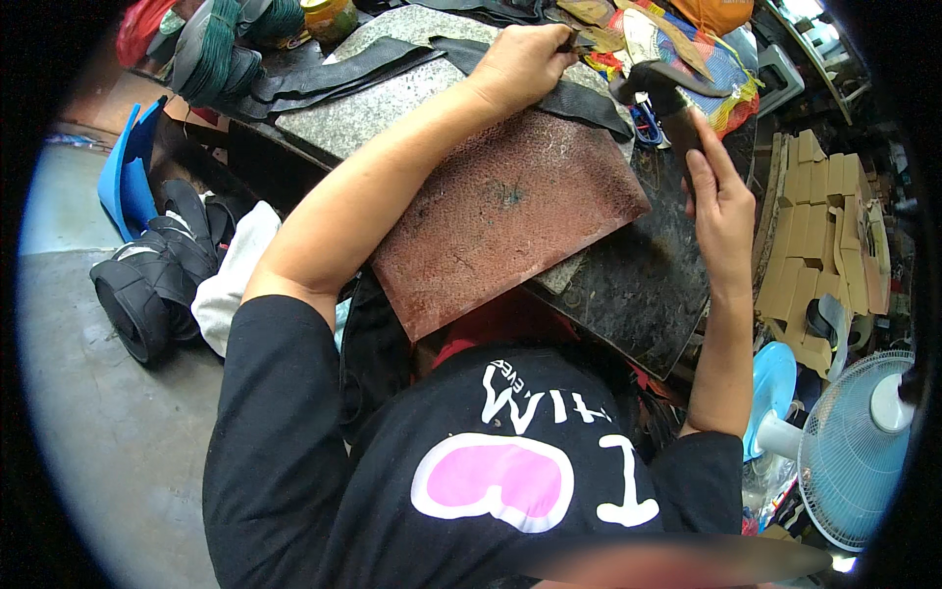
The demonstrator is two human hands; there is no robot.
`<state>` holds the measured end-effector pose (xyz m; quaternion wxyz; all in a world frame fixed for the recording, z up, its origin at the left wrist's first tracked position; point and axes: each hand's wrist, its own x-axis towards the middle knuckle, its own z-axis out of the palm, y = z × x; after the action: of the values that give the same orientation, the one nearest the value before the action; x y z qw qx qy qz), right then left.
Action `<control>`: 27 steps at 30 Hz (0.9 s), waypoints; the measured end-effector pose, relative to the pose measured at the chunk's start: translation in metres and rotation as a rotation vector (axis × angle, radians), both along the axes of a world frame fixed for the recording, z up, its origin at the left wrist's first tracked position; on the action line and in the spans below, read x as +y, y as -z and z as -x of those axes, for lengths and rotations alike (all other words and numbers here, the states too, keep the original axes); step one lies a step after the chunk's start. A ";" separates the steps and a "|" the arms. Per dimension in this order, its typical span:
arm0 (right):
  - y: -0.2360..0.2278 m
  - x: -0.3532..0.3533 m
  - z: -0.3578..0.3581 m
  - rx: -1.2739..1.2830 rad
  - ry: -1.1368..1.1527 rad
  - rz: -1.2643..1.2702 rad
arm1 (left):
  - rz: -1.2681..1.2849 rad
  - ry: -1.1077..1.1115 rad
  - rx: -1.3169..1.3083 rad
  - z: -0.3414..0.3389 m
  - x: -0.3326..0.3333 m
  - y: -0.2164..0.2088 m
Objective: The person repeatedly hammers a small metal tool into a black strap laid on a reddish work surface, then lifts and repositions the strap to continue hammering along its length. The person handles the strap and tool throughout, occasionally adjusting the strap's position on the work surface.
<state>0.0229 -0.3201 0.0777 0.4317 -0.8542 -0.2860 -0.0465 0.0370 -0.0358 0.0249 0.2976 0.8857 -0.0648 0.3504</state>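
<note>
My right hand [724,201] is wrapped round the handle of a hammer [675,110], whose dark curved head is raised over the right side of the bench. My left hand [520,67] is closed at the far side, on top of a black webbing strap [589,106]. A small dark bit shows at its fingertips, too little to name. Under the strap is a speckled grey stone slab [339,123]. A worn reddish-brown sheet [500,221] covers the near part of the slab, below my left forearm. Another length of black strap [343,77] runs to the left.
Spools of dark green cord [208,54] and a jar [329,18] stand at the far left. Beyond the hammer lie shoe-shaped pieces [677,39] on a colourful mesh bag. Rolled black strap [137,299] sits at left. Cardboard [810,236] and a fan [854,447] are at right.
</note>
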 end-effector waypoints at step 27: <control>0.026 0.011 0.005 -0.012 0.050 0.314 | 0.783 0.152 0.207 0.020 0.018 0.021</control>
<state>0.0182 -0.3087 0.0517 0.2899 -0.9177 -0.2709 -0.0173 0.0172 -0.0178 0.0044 0.6420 0.7289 0.0383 0.2344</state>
